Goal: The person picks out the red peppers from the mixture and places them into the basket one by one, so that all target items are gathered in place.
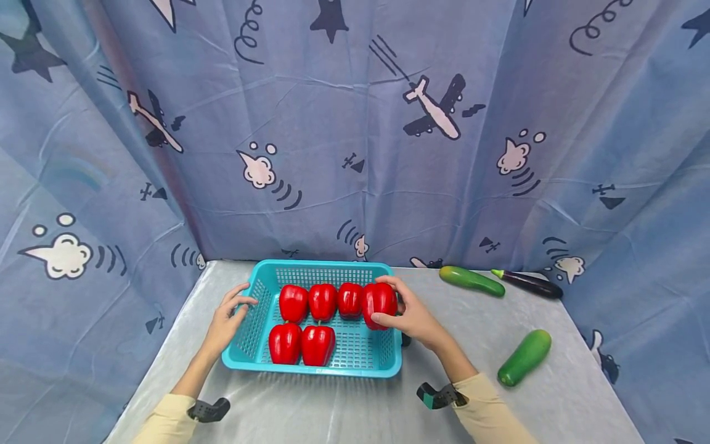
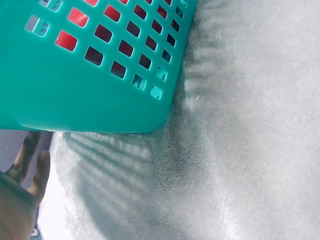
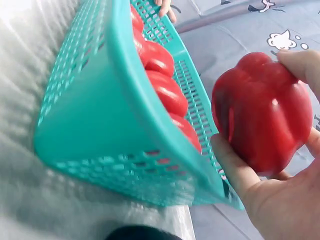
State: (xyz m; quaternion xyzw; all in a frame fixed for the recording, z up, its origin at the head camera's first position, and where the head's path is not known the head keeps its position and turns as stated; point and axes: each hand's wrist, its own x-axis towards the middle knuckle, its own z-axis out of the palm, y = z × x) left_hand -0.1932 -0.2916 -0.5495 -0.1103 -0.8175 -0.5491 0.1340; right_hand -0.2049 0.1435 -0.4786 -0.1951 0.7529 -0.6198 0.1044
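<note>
A red bell pepper (image 1: 379,306) is gripped by my right hand (image 1: 415,314), fingers and thumb on opposite sides. In the right wrist view, the held pepper (image 3: 262,112) is raised by the basket's rim. Inside the turquoise plastic basket (image 1: 310,370) are several more red bell peppers (image 1: 318,345), in a back row and a front row at the left. My left hand (image 1: 224,324) rests at the basket's left rim, its fingers loosely extended over the edge. The left wrist view shows the basket's perforated side (image 2: 100,75) and part of the left hand (image 2: 17,200).
To the right on the grey tabletop (image 1: 438,407) lie a green and yellow zucchini-like vegetable (image 1: 471,280), a dark eggplant (image 1: 527,283) and a thick green vegetable (image 1: 524,357). A blue patterned curtain (image 1: 333,154) hangs behind and along both sides.
</note>
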